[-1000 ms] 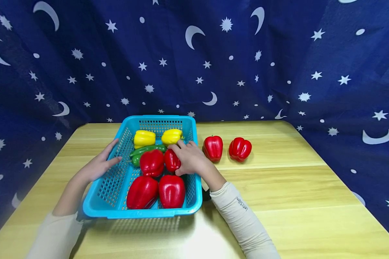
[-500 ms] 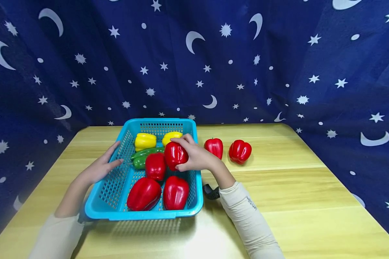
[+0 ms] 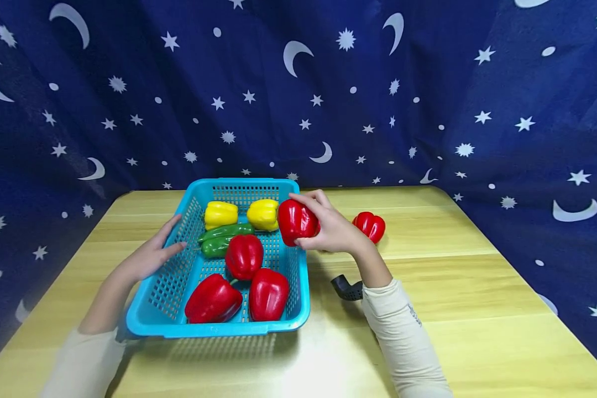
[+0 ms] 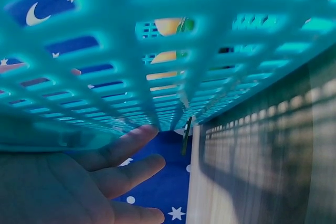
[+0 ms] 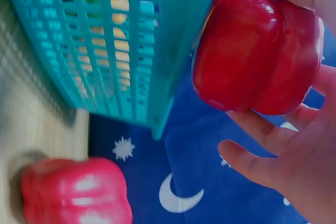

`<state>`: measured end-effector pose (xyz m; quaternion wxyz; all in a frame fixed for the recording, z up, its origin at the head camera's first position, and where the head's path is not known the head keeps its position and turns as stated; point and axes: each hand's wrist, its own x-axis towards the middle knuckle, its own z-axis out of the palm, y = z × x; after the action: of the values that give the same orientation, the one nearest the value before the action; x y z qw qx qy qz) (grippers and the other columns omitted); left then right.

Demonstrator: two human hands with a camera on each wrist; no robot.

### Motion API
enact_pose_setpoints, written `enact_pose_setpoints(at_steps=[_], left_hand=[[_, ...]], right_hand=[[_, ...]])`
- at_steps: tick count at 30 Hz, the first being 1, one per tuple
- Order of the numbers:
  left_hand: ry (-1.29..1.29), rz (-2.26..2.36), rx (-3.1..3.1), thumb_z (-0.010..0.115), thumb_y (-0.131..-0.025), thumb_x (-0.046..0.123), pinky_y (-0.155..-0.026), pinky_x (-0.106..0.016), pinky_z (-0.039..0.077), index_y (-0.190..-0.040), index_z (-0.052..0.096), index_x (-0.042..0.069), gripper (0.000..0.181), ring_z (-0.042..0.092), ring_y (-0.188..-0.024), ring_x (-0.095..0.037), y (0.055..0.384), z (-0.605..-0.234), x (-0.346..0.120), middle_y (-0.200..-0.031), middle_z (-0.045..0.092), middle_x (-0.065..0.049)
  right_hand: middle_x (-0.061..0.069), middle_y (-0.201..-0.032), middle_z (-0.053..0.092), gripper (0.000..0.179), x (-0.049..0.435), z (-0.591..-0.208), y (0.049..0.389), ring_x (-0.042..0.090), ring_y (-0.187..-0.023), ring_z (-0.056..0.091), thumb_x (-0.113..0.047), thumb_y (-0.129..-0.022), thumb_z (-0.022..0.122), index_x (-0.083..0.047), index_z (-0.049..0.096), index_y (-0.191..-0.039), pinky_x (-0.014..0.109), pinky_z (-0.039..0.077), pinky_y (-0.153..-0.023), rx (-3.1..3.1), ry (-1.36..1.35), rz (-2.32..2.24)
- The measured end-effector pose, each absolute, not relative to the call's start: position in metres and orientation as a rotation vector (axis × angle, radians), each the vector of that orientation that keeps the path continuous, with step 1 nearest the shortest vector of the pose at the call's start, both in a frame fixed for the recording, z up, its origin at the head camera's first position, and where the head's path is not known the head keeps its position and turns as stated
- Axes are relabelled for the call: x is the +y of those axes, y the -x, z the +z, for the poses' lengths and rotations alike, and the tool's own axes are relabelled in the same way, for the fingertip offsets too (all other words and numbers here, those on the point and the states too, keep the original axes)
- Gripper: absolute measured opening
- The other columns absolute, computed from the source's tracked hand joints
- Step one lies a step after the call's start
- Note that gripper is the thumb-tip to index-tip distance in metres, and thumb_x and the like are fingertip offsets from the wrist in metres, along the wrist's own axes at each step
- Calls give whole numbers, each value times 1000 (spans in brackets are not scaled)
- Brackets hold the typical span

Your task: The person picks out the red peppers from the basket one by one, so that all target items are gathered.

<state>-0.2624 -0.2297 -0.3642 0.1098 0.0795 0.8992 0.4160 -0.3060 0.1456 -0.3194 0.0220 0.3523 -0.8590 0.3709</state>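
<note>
My right hand (image 3: 330, 226) grips a red bell pepper (image 3: 297, 222) between thumb and fingers, over the right rim of the blue plastic basket (image 3: 305, 298). In the right wrist view this bell pepper (image 5: 241, 51) is beside the basket's rim. My left hand (image 3: 149, 257) rests at the basket's left rim, thumb over the top. From the left wrist, its fingers (image 4: 131, 177) appear straight and spread along the outside wall. Inside the basket lie three red bell peppers (image 3: 245, 257), two yellow bell peppers (image 3: 221, 214) and two long green peppers (image 3: 227, 232).
Right of the basket, a red bell pepper (image 3: 370, 225) sits on the wooden table (image 3: 453, 276). Another, mostly hidden behind my right hand in the head view, is likely the red bell pepper (image 5: 79, 192) seen low in the right wrist view. A star-patterned blue curtain (image 3: 258, 83) hangs behind.
My right hand has lifted the red bell pepper from the basket and carried it right to the rim. The red bell peppers left inside have shifted. My left hand stays at the rim.
</note>
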Motion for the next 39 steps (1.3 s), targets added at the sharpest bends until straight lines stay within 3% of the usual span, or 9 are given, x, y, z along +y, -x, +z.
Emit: enact_pose_setpoints(at_steps=[11,29,39], left_hand=[[-242,1231,2632,37,-97,30,-75,-59,50,-146,-14,22,71,29,-120,-60,264,-365,-230,-148,3,-32],[-221,1186,2649,36,-97,31,-84,-67,39,-146,-14,19,71,21,-124,-60,265,-364,-230,-148,-1,-30],[-277,1168,2671,32,-92,5,-89,-71,31,-146,-13,15,71,16,-127,-58,265,-364,-230,-149,-4,-28]], right_hand=[[10,-123,38,79,186,-316,308,31,-112,46,-15,-68,73,-20,38,-138,47,52,-82,-2679,-951,1123],[20,-120,36,80,266,-325,313,40,-111,45,-9,-69,73,-8,35,-139,58,45,-88,-2763,-681,1006],[24,-121,34,79,300,-329,318,44,-110,43,-10,-71,73,-7,34,-140,61,43,-88,-2803,-518,997]])
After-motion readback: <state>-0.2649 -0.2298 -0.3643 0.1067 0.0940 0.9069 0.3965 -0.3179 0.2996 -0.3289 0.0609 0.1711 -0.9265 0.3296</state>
